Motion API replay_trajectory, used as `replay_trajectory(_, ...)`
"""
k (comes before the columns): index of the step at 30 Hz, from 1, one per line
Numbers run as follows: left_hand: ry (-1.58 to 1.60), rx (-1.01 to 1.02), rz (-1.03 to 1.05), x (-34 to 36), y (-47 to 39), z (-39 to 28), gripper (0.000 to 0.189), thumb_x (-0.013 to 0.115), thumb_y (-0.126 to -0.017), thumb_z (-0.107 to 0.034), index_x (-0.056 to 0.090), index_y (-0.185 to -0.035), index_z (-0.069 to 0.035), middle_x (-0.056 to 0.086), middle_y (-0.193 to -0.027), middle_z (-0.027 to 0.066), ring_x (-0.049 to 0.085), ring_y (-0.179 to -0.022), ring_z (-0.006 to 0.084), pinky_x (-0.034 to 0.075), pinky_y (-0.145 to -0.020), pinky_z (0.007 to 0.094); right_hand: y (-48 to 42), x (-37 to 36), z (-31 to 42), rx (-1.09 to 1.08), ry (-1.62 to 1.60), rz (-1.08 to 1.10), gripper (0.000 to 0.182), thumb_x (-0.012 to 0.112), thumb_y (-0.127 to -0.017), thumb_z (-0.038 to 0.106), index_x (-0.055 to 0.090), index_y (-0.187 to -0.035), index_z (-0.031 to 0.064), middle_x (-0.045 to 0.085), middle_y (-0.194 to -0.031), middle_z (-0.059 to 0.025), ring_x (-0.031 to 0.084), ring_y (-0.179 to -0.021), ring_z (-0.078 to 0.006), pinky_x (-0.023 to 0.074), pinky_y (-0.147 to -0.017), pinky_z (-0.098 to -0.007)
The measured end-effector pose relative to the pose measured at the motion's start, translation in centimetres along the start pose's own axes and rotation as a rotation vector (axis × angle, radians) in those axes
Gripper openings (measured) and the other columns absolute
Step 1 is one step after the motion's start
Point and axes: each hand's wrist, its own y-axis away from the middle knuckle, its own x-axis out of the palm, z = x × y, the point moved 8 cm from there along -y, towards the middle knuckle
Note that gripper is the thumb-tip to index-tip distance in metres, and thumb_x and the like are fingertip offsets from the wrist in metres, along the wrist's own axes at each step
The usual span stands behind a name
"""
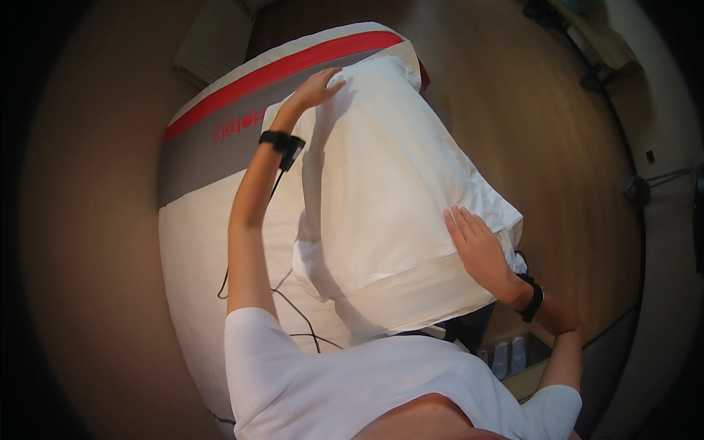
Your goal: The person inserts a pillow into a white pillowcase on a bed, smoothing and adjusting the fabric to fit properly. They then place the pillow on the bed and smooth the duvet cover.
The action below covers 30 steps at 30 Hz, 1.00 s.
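A plump white pillow [379, 181] in a cotton case lies on the bed [209, 236] in front of me, with creases along its right edge and a folded flap at its near end. At the pillow's far left corner, my left hand [319, 88] is spread over the fabric with its fingers apart. My right hand [478, 250] lies flat near the close right corner, fingers extended and holding nothing. A black strap with a small device [283, 146] circles my left wrist; another black band [532, 300] is on the right one.
A grey bed runner [192, 165] with a red stripe and red lettering crosses the bed's far end. Black cables [300, 313] trail over the sheet on the near left. White slippers [509, 357] sit low on the right, beside the wooden floor [561, 231].
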Motion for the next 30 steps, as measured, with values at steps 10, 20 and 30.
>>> replay_trajectory(10, 0.060, -0.390, 0.102, 8.9, -4.7, 10.2, 0.079, 0.026, -0.096, -0.062, 0.027, -0.153, -0.007, 0.029, -0.156, 0.0181, 0.023, -0.147, 0.0306, 0.008, -0.117, 0.0577, -0.4, 1.9, 0.0, 0.111, -0.397, 0.044, 0.062, 0.058, -0.091, 0.023, 0.038, -0.145, -0.0005, 0.033, -0.148, -0.0306, 0.032, -0.140, -0.0419, 0.0263, -0.114, -0.0500)
replay_trajectory(20, 0.081, -0.300, 0.172, 9.6, -0.7, 5.9, 0.076, 0.026, -0.099, -0.055, 0.030, -0.149, 0.003, 0.036, -0.152, 0.0209, 0.030, -0.144, 0.0338, 0.012, -0.120, 0.0482, -1.8, 2.6, 0.3, 0.049, -0.455, 0.156, 0.079, 0.060, -0.092, 0.041, 0.027, -0.150, -0.0015, 0.018, -0.154, -0.0331, 0.020, -0.144, -0.0443, 0.0201, -0.115, -0.0524)
replay_trajectory(30, -0.059, -0.166, 0.018, 8.8, 6.7, -2.1, 0.079, 0.026, -0.100, -0.054, 0.010, -0.154, 0.002, 0.010, -0.162, 0.0190, 0.007, -0.150, 0.0298, 0.006, -0.119, 0.0524, -0.4, 0.9, 0.0, 0.039, -0.439, 0.096, 0.076, 0.059, -0.092, 0.038, 0.028, -0.149, -0.0023, 0.019, -0.153, -0.0332, 0.022, -0.143, -0.0451, 0.0206, -0.115, -0.0530)
